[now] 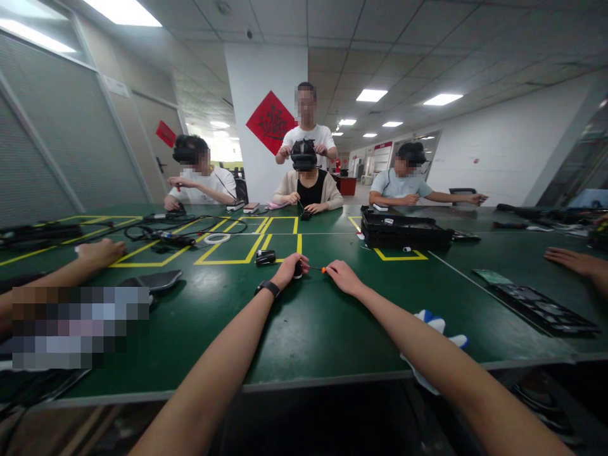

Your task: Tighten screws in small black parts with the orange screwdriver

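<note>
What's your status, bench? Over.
Left hand gripping small dark part. Right hand pinching orange-handled tool, shaft toward part. Black cylindrical piece nearby, clear of tool.

left hand (pixel 291 271): grips small dark piece (pixel 297 271) | right hand (pixel 344 277): holds thin orange-ended tool (pixel 323 270), shaft toward left hand | green table (pixel 313 323): black case (pixel 406 231) farther right; blue-and-white glove (pixel 434 322) partly behind right forearm
</note>
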Motion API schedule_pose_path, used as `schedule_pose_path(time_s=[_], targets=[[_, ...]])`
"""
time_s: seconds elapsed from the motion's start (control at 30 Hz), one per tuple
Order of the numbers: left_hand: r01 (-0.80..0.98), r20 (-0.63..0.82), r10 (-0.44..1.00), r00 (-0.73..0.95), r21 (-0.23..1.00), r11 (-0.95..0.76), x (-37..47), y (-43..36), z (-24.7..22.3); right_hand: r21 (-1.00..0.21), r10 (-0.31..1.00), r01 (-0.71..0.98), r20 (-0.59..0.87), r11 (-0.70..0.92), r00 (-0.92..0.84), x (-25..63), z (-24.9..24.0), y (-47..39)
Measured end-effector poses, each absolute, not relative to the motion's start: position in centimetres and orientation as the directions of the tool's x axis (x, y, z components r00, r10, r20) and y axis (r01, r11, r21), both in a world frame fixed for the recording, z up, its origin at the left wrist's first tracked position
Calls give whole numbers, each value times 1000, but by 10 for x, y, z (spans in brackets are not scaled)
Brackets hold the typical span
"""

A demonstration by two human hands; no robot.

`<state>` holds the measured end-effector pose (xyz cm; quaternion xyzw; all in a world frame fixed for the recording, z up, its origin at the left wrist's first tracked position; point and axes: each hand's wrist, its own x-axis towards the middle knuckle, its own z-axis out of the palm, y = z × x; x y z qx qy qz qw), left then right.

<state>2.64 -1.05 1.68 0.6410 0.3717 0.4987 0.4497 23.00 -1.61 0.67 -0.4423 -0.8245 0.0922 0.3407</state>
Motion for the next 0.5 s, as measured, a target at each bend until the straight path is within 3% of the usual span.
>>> schedule_pose_path(time_s=[0.27,0.5], targets=[[3,299,926,229,951,-308,26,-11,18,-486,775,623,524,613,-353,230,7,-23],[40,385,910,154,918,-396,25,-4,15,-485,779,623,500,614,-379,229,10,-21]])
